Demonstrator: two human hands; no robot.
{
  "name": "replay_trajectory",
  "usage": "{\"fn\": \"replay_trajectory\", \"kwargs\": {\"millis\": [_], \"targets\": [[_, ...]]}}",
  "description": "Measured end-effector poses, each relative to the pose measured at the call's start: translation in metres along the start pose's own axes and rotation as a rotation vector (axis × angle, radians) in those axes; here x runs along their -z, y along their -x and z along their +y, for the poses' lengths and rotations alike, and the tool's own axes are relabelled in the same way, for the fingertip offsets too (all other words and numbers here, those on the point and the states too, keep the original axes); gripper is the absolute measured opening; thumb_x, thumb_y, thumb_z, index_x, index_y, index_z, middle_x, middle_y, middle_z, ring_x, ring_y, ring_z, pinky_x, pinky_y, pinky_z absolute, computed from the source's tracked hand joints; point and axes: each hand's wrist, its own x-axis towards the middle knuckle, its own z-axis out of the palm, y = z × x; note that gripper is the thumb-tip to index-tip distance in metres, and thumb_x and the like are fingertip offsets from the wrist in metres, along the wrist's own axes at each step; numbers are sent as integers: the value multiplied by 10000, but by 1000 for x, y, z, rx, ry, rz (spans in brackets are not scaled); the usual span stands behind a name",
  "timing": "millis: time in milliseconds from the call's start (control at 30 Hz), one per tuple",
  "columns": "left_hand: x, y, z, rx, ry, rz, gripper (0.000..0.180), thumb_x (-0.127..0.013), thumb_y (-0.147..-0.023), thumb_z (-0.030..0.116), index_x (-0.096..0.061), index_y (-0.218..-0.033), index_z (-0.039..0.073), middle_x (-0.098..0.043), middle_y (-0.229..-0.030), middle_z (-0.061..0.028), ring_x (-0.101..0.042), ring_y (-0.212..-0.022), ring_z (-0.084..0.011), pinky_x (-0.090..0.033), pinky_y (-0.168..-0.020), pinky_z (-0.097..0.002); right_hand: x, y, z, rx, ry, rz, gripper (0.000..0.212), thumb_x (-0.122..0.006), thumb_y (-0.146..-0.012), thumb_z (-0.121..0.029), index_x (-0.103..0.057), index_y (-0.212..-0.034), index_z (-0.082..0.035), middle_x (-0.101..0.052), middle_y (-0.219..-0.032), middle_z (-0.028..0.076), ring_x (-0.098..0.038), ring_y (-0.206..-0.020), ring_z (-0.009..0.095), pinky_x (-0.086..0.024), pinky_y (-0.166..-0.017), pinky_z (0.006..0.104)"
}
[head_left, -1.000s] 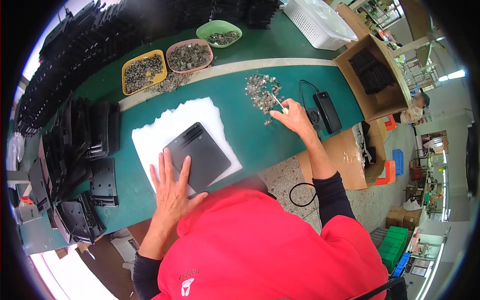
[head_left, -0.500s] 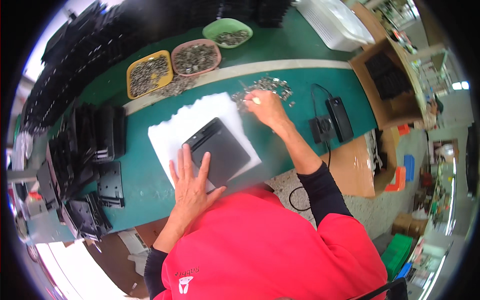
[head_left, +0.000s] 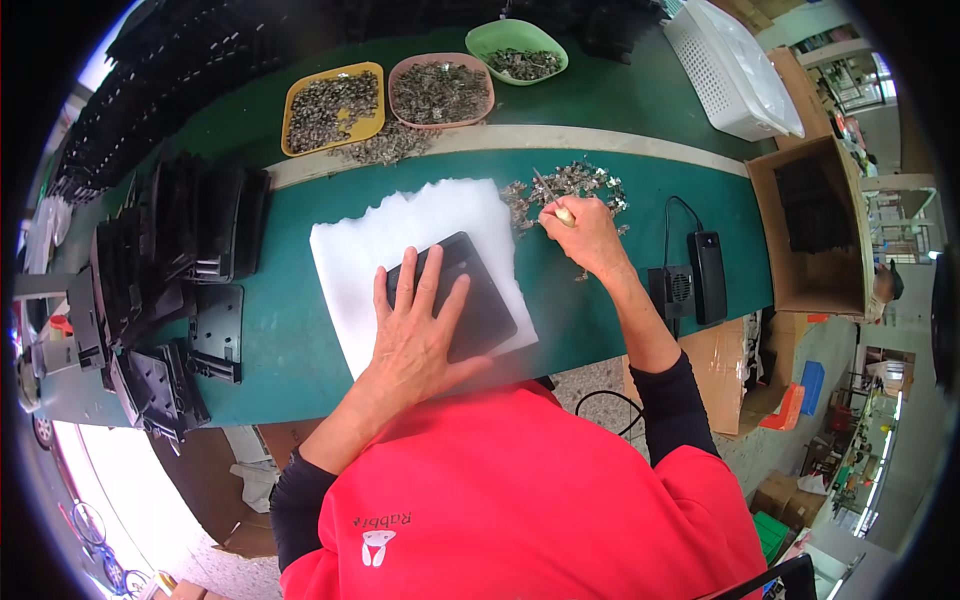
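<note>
My left hand [head_left: 412, 335] lies with fingers spread on a flat black plastic panel [head_left: 485, 305], its fingertips over the panel's far end. Under the panel is a white foam sheet [head_left: 350, 262] with a ragged far edge. My right hand [head_left: 588, 238] is closed around a hand tool [head_left: 565, 216] with a pale handle and a thin metal shaft. The shaft points away to the far left, into a loose pile of small metal pieces [head_left: 575, 180] on the green table [head_left: 270, 330]. What the tool's tip touches is too small to tell.
Yellow [head_left: 369, 127], pink [head_left: 484, 108] and green trays [head_left: 556, 62] of small metal pieces stand beyond the pale strip. Black plastic parts [head_left: 215, 225] stack at left. A black power pack [head_left: 708, 280], a white basket [head_left: 715, 85] and a cardboard box [head_left: 815, 285] are at right.
My left hand has slid farther over the panel, from its left edge toward its far end. My right hand stays by the metal pile, the tool's shaft now plainer. The whole view has shifted.
</note>
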Motion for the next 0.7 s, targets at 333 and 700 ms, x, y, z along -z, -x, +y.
{"fn": "replay_trajectory", "kwargs": {"millis": [333, 700], "targets": [[17, 8, -28, 78, -27, 9, 862, -826, -674, 453, -514, -1383, 75, -243, -1580, -246, -250, -1457, -426, -176, -1154, -595, 4, 4, 8, 257, 74, 51, 194, -719, -819, -162, -691, -931, -7, -704, -836, 189, -692, -741, 352, -543, -693, 408], [8, 8, -15, 37, 17, -65, 1094, -866, -594, 459, -384, -1469, 13, -171, -1602, -256, -165, -1483, -449, -139, -1174, -591, 16, -2, 7, -270, -648, -103, 186, -665, -903, -115, -676, -943, 67, -691, -741, 84, -476, -442, 46, -337, -364, 214]]}}
